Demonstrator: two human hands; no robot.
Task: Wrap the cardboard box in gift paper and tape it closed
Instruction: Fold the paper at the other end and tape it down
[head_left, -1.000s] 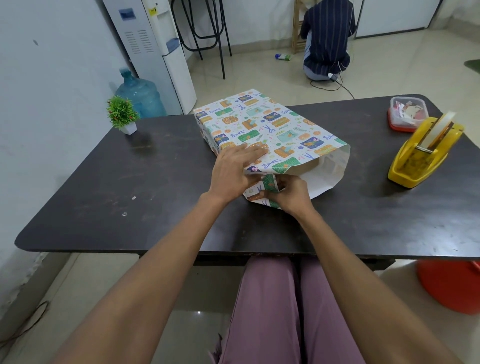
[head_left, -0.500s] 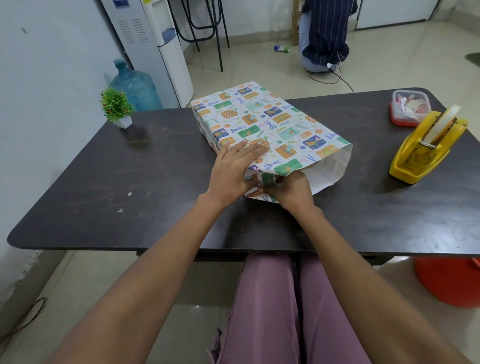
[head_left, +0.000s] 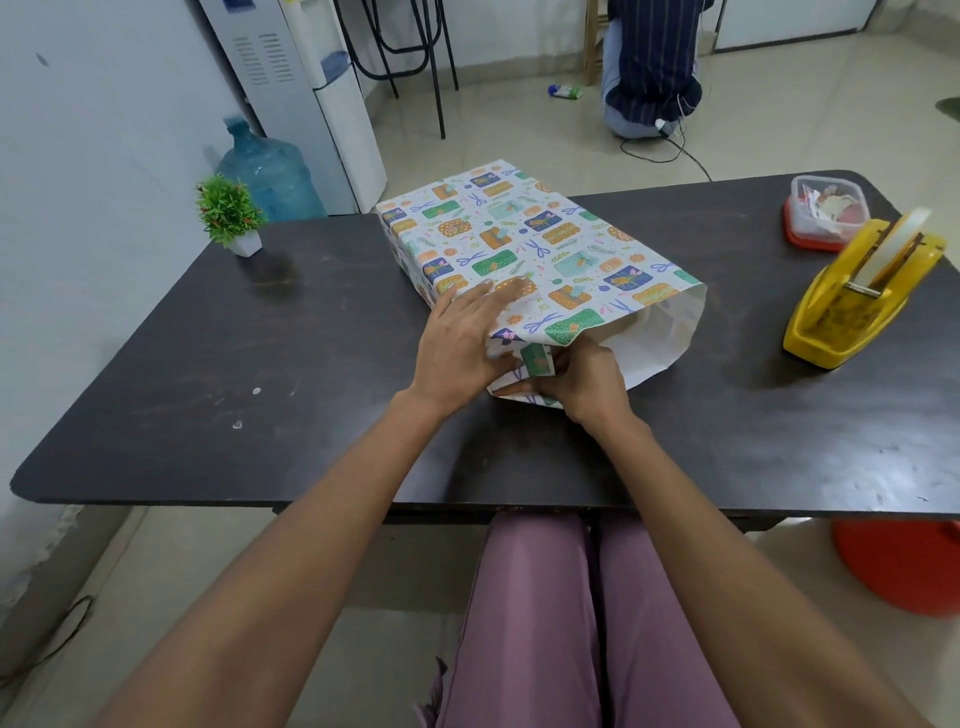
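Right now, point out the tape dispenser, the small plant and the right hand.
tape dispenser (head_left: 852, 312): head view, on its yellow body.
small plant (head_left: 227, 210): head view, on its green leaves.
right hand (head_left: 584, 382): head view, on the back of the hand.

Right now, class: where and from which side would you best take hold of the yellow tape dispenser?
Probably grip the yellow tape dispenser across its long, sloping base from above, using the right hand, since it sits on that side; avoid the raised roll and cutter end.
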